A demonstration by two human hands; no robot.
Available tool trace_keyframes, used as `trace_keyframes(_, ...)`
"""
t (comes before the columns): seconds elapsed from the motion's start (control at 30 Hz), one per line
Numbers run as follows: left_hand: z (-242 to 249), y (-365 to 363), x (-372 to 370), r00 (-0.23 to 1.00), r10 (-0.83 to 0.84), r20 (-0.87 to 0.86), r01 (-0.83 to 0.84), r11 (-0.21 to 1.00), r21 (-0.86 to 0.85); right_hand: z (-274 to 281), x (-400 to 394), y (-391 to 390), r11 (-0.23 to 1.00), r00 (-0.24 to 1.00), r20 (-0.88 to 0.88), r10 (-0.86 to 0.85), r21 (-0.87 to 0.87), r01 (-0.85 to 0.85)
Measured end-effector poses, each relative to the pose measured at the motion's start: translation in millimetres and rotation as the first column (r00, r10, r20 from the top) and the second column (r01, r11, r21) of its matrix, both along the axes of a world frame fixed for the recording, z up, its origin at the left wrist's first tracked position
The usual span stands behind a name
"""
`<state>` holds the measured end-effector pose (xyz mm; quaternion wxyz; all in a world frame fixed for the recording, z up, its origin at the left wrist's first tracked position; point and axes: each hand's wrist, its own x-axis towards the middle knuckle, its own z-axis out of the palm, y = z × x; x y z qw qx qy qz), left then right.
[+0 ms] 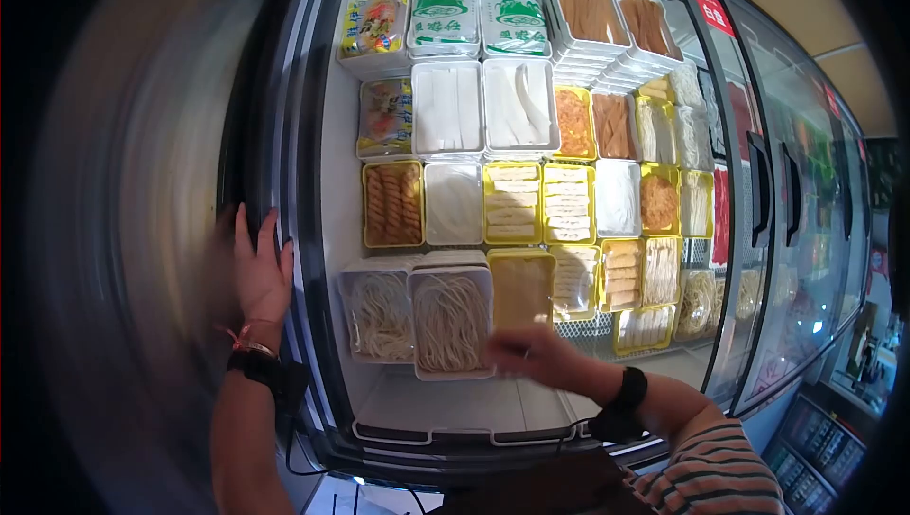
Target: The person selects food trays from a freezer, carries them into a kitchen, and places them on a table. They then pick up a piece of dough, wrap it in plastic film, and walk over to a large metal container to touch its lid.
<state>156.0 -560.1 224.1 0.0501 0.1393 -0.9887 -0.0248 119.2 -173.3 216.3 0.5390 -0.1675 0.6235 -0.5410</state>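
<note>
My left hand [263,273] rests on the dark frame [301,259] along the left side of a display freezer, fingers stretched out and holding nothing. Low over the front row of trays is my right hand [531,356], its fingers smeared by motion. Its fingertips overlap the right edge of a white tray of noodles [451,321], which sits on a stack of similar trays. Left of that stack stands another white tray of pale noodles [377,314]. A yellow-rimmed tray [522,289] with flat tan contents lies just beyond my right hand.
Behind are yellow-rimmed trays of white rolls [513,200], a tray of brown twisted pieces [392,202], white trays of pale strips [448,108] and green-printed packets [444,18]. Glass doors with a black handle [760,191] stand at right. A white wire rail [393,437] edges the front.
</note>
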Motion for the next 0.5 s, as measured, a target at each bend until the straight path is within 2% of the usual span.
trace_keyframes(0.03,-0.4,-0.4,-0.1,1.0,0.005,0.0,-0.005,1.0,-0.002,-8.7,-7.1,-2.4,0.982,0.957,-0.234,-0.174,0.034,0.187)
trace_keyframes(0.07,-0.2,-0.3,-0.7,1.0,0.0,-0.002,0.0,1.0,-0.009,-20.9,-11.7,-5.6,0.982,0.957,-0.234,-0.171,0.033,0.183)
trace_keyframes(0.13,-0.3,-0.1,-1.4,1.0,0.0,0.0,0.0,1.0,-0.017,-43.3,-17.4,-14.0,0.926,0.797,-0.528,-0.294,0.048,0.374)
trace_keyframes(0.17,-0.5,-0.4,-1.6,1.0,0.007,0.007,-0.007,1.0,-0.007,-50.4,-15.5,-17.4,0.928,0.799,-0.526,-0.292,0.048,0.37)
trace_keyframes(0.23,-0.2,0.1,-1.7,1.0,0.018,0.022,-0.018,1.0,-0.001,-57.9,-8.9,-25.6,0.854,0.777,-0.448,-0.442,0.053,0.517)
trace_keyframes(0.27,0.3,1.2,-2.1,0.999,0.025,0.024,-0.025,1.0,0.016,-63.2,-6.5,-26.0,0.855,0.78,-0.443,-0.442,0.054,0.515)
trace_keyframes(0.33,1.6,3.2,-3.0,0.999,0.037,0.029,-0.038,0.999,0.031,-71.9,-3.4,-26.9,0.851,0.859,-0.311,-0.406,0.215,0.48)
trace_keyframes(0.47,1.4,4.0,-2.6,0.999,0.032,0.011,-0.032,0.998,0.054,-69.7,6.0,-26.9,0.845,0.867,-0.229,-0.443,0.217,0.489)
trace_keyframes(0.5,0.9,3.5,-2.8,1.0,0.021,-0.005,-0.021,0.999,0.047,-68.7,7.5,-27.7,0.847,0.872,-0.162,-0.463,0.208,0.489)
